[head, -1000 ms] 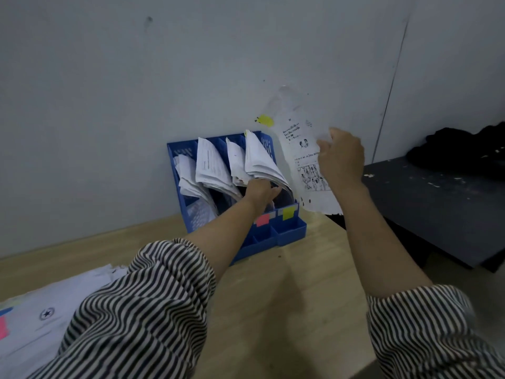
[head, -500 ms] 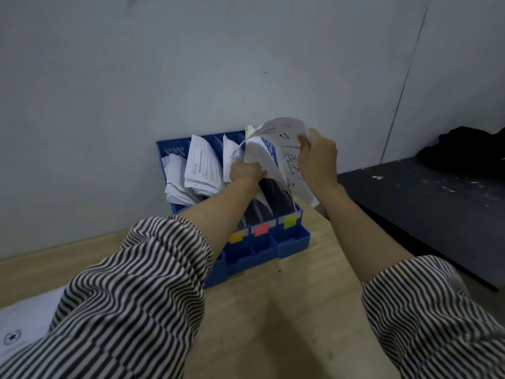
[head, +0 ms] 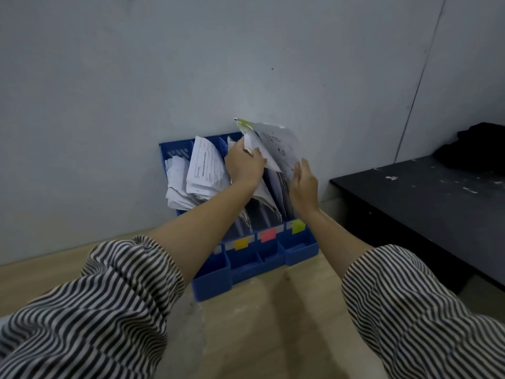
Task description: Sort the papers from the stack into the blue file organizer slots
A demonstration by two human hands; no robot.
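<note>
Gripping a bundle of filed sheets, the left hand is seen at centre frame, its fingers curled round the top edges of the papers in the right-hand slots so that they are held aside. The right hand lies just right of it with straight, relaxed fingers, nothing pinched, its palm turned towards the newly placed sheet, which stands tilted in the rightmost slot with a yellow-green tag at its top corner. Whether the fingertips are touching that sheet cannot be told.

Around the hands, the blue file organizer is set against the wall at mid frame on the wooden worktop. Its slots are already well filled: crumpled white papers lean out of the left slots, and more are packed in the middle and right ones. Coloured labels are stuck along the front lip, yellow, pink and yellow-green.

The task is judged to be well along, with one more sheet just about seated. The source stack is not seen in the frame, so what is left to sort cannot be told. A dark table with a black bundle is seen at the right edge.
</note>
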